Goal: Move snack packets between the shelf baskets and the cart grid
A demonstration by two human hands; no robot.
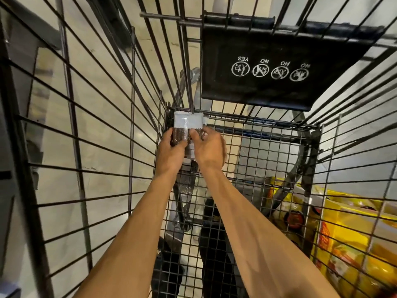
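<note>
Looks like placing step: L hand [171, 147] & R hand [209, 149] both pinch snack packet [189, 122] at cart grid [268, 155] far-left corner. Next prob: seat it, let go

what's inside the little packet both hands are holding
Dark brown pieces show through the clear part of the packet, below its white top strip. The left hand and right hand cover its lower half, so the rest is hidden.

Packet [188, 125] in cart [268, 151] far-left corner, bags [348, 229] near right
</note>
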